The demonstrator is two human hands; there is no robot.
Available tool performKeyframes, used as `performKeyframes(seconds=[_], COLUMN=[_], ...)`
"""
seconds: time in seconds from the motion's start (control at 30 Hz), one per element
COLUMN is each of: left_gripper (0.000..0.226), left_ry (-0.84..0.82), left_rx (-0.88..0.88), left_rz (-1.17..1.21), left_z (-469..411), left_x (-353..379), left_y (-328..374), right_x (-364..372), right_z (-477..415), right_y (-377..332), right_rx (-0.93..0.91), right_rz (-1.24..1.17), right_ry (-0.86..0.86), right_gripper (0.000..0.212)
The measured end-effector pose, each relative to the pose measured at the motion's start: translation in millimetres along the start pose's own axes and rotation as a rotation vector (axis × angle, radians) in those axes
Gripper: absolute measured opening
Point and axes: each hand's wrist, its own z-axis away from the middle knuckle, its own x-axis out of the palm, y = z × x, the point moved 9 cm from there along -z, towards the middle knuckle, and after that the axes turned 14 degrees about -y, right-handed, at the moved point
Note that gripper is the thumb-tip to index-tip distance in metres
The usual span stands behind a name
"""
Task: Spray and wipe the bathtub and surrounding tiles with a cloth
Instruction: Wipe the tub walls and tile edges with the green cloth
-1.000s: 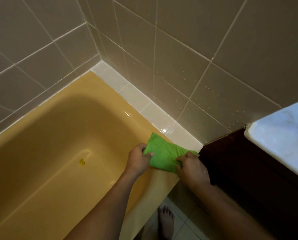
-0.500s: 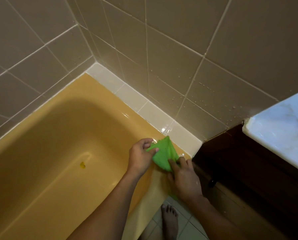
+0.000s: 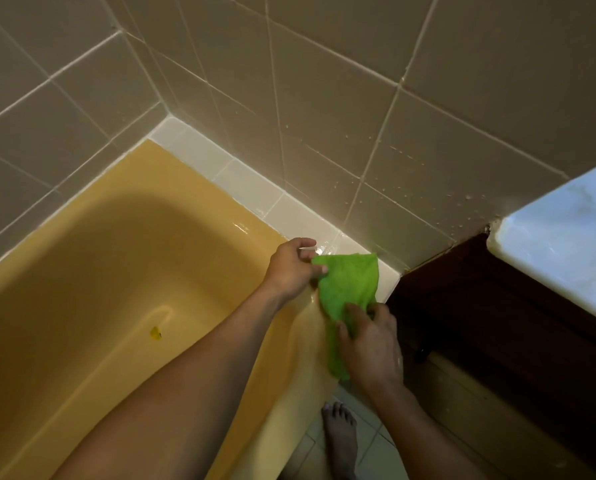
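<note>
We look down from head height into the corner of a bathroom. One mustard-yellow bathtub (image 3: pixel 99 271) fills the left half of the view. On its floor is one small darker yellow mark (image 3: pixel 155 333), perhaps the drain, though it is too small to be sure.

Two bare hands reach in from the bottom edge, and both hold one bright green cloth (image 3: pixel 350 282). The cloth lies at the near right corner of the tub. Its upper part is spread over the wet rim and the end of the white ledge, and its lower part hangs down the tub's outer side. The left hand (image 3: pixel 291 268) pinches the cloth's upper left edge between thumb and curled fingers. The right hand (image 3: pixel 369 344) grasps the lower part, its bent fingers and thumb on the fabric, which runs on beneath the palm.

A row of four white ledge tiles (image 3: pixel 248 188) lines the tub's far edge, the nearest partly under the cloth. Above it, two walls of large beige wall tiles (image 3: pixel 324 98) meet in the corner, and the right one is speckled with droplets. At the right stands one dark wooden cabinet (image 3: pixel 480 306) under one pale marble countertop (image 3: pixel 566 244). One bare foot (image 3: pixel 340 434) stands on the floor tiles (image 3: pixel 376 455) just beside the tub.
</note>
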Motion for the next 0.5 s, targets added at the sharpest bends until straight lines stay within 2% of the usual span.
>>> performKeyframes(seconds=[0.07,0.13,0.2,0.27,0.37,0.43,0.5], left_gripper=[0.051,0.045,0.038,0.037,0.040,0.035,0.029], left_ry=[-0.002,0.016,0.035,0.006,-0.107,-0.123,-0.124], left_rx=[-0.008,0.008,0.036,0.098,0.219,0.278,0.303], left_rz=[-0.041,-0.137,-0.205,-0.136,-0.024,-0.094,-0.268], left_z=[-2,-5,-5,-7,-7,-5,-7], left_x=[2,3,4,9,26,33,34], left_y=[-6,-4,5,15,30,35,35], right_x=[-4,-6,1,12,18,12,10], right_z=[0,-6,-12,-15,-15,-13,-14], right_y=[-4,-5,-8,-12,-12,-9,-3], right_rx=[-0.054,-0.092,-0.176,-0.248,-0.226,-0.168,-0.096], right_rz=[0.091,0.145,0.193,0.242,0.253,0.228,0.214], right_ry=[0.076,0.133,0.106,0.053,0.029,0.063,0.069], right_gripper=[0.045,0.055,0.061,0.062,0.063,0.063,0.065])
